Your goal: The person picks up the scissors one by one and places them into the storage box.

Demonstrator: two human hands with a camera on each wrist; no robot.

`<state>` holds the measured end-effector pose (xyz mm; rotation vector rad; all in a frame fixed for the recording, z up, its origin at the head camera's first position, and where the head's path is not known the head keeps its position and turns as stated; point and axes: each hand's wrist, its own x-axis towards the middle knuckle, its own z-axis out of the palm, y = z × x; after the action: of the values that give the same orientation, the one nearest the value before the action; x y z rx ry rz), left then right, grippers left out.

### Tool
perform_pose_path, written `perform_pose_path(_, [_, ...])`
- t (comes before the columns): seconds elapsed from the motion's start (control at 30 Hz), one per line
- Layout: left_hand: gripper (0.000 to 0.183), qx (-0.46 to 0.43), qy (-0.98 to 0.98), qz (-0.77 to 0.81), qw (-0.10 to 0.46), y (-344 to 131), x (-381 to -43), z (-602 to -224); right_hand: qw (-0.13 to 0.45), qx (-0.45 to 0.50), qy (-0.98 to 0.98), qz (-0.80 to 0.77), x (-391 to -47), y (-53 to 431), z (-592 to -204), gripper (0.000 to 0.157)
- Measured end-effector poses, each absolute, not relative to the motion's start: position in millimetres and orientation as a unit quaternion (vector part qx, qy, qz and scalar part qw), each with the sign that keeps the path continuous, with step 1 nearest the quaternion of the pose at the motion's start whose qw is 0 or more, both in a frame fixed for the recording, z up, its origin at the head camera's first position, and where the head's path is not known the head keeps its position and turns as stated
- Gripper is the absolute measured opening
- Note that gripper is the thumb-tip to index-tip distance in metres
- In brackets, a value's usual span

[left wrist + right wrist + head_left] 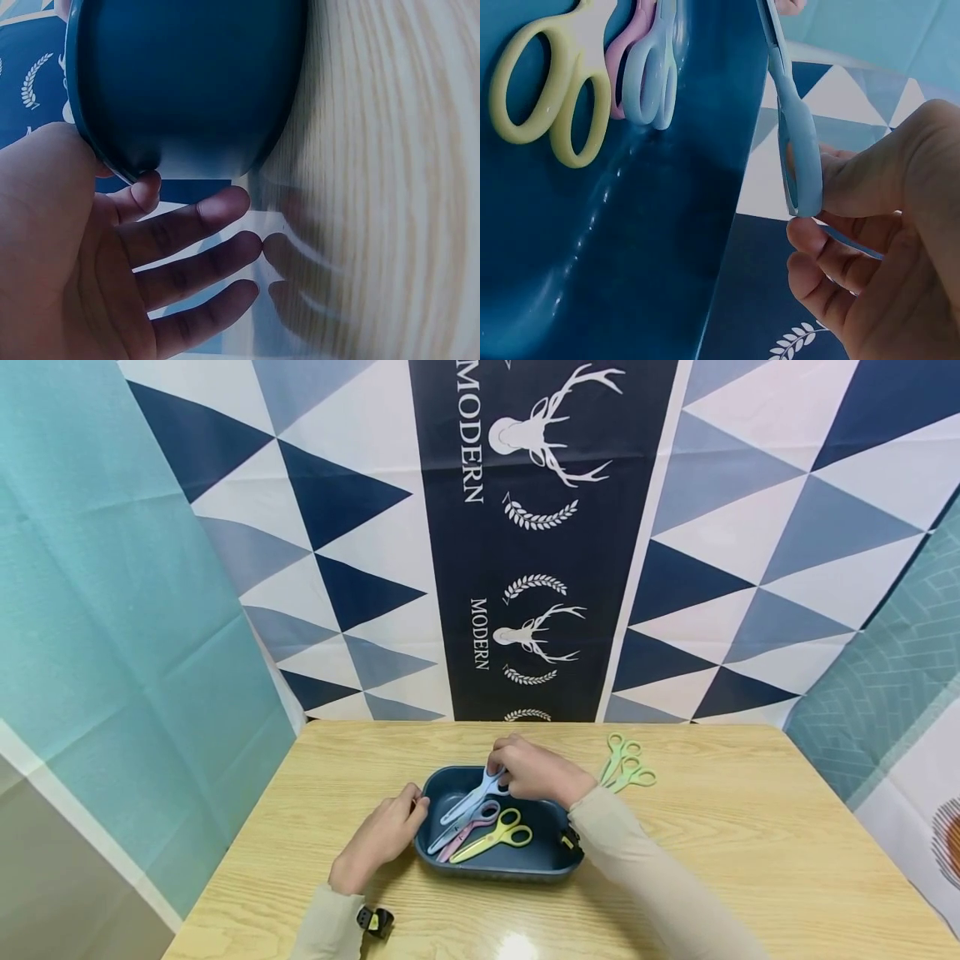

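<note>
A dark blue plastic bin (536, 858) stands on the table in the head view. My left hand (384, 831) pinches its left rim between thumb and index finger, the other fingers spread below the rim in the left wrist view. Over the bin's far side, my right hand (534, 768) holds light blue scissors (801, 142) by the handle loops, blades pointing left and down. Inside the bin lie yellow scissors (491, 839), pink scissors (471, 835) and another pair of blue scissors (651, 75), handles to the right.
Two pairs of green scissors (628, 764) lie on the wooden table (720, 827), right of the bin and behind the right forearm. A patterned cloth (367, 568) hangs along the table's far edge, with a teal cloth (150, 610) at the left.
</note>
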<state>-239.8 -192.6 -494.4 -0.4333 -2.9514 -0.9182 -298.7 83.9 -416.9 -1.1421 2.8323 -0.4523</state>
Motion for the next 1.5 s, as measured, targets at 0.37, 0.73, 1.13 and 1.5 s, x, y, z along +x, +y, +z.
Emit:
perform_pose_path(0.37, [0.025, -0.137, -0.945, -0.297, 0.015, -192.1, -240.1, -494.4, 0.041, -0.389, 0.908, -0.150, -300.0, 74.2, -422.1, 0.018])
perform_pose_path(0.73, [0.024, -0.133, -0.947, -0.292, 0.016, -191.6, -240.3, -493.8, 0.045, -0.413, 0.898, -0.141, -297.6, 70.6, -431.7, 0.018])
perform_pose_path(1.13, [0.023, -0.139, -0.945, -0.295, 0.011, -193.8, -239.8, -493.4, 0.050, -0.448, 0.882, -0.138, -295.8, 68.2, -439.9, 0.021])
perform_pose_path(1.5, [0.022, -0.141, -0.946, -0.293, 0.019, -193.3, -240.5, -494.3, 0.073, -0.454, 0.880, -0.119, -296.4, 64.1, -444.5, 0.020])
